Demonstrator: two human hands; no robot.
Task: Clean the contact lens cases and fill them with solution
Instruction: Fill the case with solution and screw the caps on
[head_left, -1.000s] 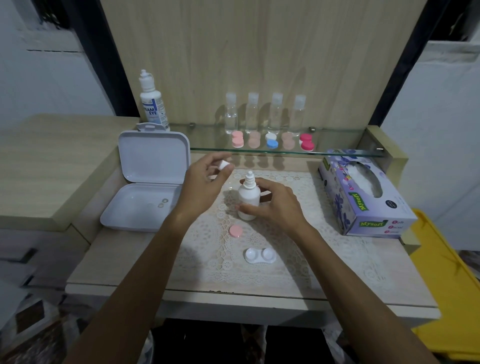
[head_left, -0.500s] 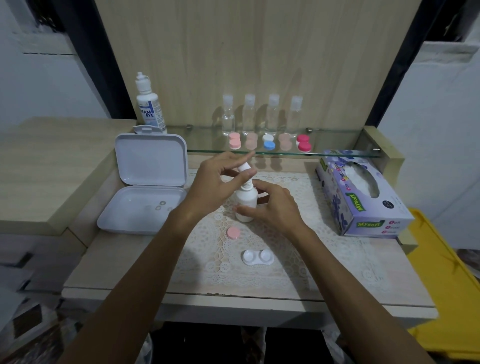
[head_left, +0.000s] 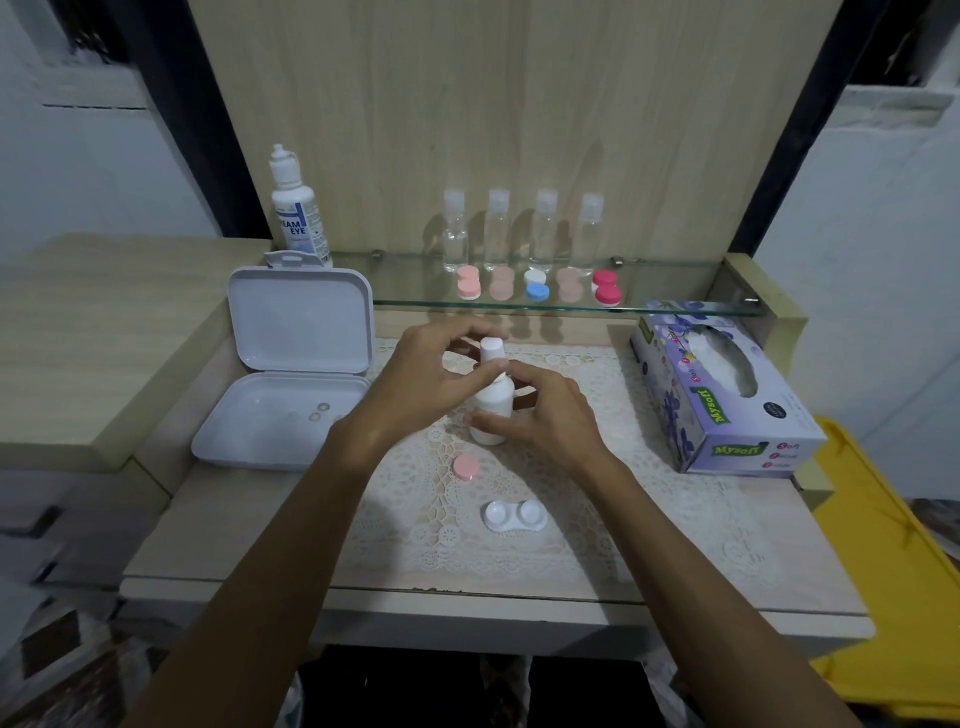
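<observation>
- Bottle (head_left: 492, 410), small and white, upright on the lace mat (head_left: 597, 499) at the middle of the table (head_left: 218, 525).
- White cap (head_left: 491, 349) on the bottle's neck, pinched between thumb and fingers of the left hand (head_left: 423, 379).
- Right hand (head_left: 548, 410) curled round the bottle's body, thumb low against its front, fingers at the shoulder.
- Open contact lens case (head_left: 515, 515), white, both wells uncovered, lying on the mat nearer the table's front edge, apart from the hands.
- Pink lid (head_left: 465, 466) flat on the mat between bottle and case, just left of them; the second lid not visible.
- White hinged box (head_left: 291, 374) to the left, lid raised, a few small rings on its floor.
- Tissue box (head_left: 722, 395) to the right, purple, tissue showing at its slot.
- Glass shelf (head_left: 670, 306) behind, bearing five closed lens cases (head_left: 535, 286) in pink, beige, white-and-blue and red.
- Four clear bottles (head_left: 519, 231) in a row behind those cases.
- Taller solution bottle (head_left: 298, 208) at the shelf's left end, label partly readable.
- Yellow container (head_left: 893, 582) at the far right, beyond the table's edge.
</observation>
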